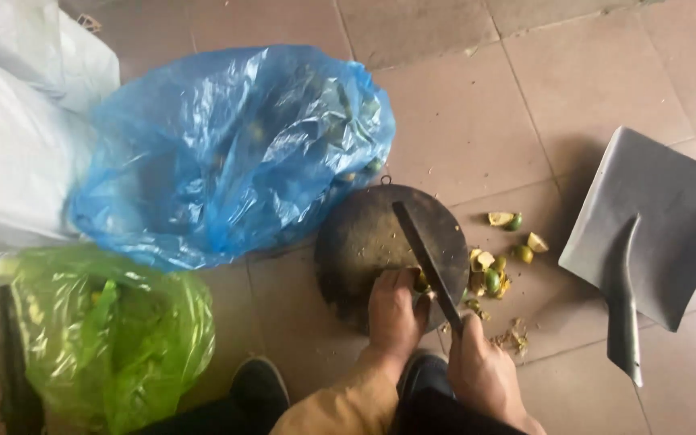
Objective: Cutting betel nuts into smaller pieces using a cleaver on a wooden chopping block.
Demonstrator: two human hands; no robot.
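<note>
Listing what I see on the round chopping board (356, 242), at its near edge: left hand (394, 312) curled down, pinning a small green fruit (420, 282) steady; right hand (485, 374) fisted on the knife (424, 256) angled across it; cut halves (489, 270) spilled off the board's right edge.

Knife over a small fruit on the round board

The dark, long-bladed knife (424, 254) slants across the round, worn board (364, 242); beneath its edge sits a small green-yellow fruit (420, 282), near the board's right rim, mostly hidden.
</note>
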